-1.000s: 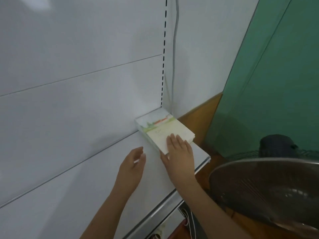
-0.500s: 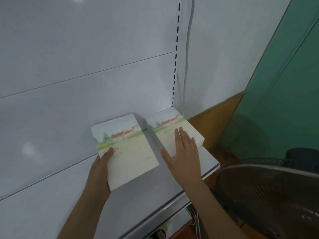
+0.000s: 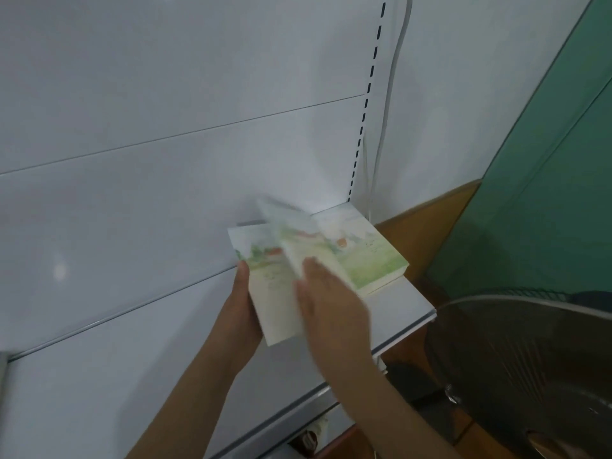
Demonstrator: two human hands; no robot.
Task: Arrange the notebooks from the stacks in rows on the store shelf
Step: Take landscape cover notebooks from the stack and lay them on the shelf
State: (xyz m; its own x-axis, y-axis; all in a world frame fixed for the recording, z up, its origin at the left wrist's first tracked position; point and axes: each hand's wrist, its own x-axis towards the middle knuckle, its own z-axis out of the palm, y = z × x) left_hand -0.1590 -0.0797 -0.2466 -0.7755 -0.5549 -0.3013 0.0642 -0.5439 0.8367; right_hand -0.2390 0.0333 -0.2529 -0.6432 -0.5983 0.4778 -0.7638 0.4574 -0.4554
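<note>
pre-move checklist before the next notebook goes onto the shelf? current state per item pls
1. Left hand has hold of its stack: ok, thumb on the left edge, fingers under it.
2. Right hand has a firm grip on the lifted notebook: cannot tell, motion blur.
3. Corner stack lies flat at the shelf's right end: ok.
4. Bare shelf left of the corner stack: ok.
5. Held stack squared to the corner stack: not ok, it is angled.
6. Fan out of the hands' way: ok, it stands right of the shelf.
</note>
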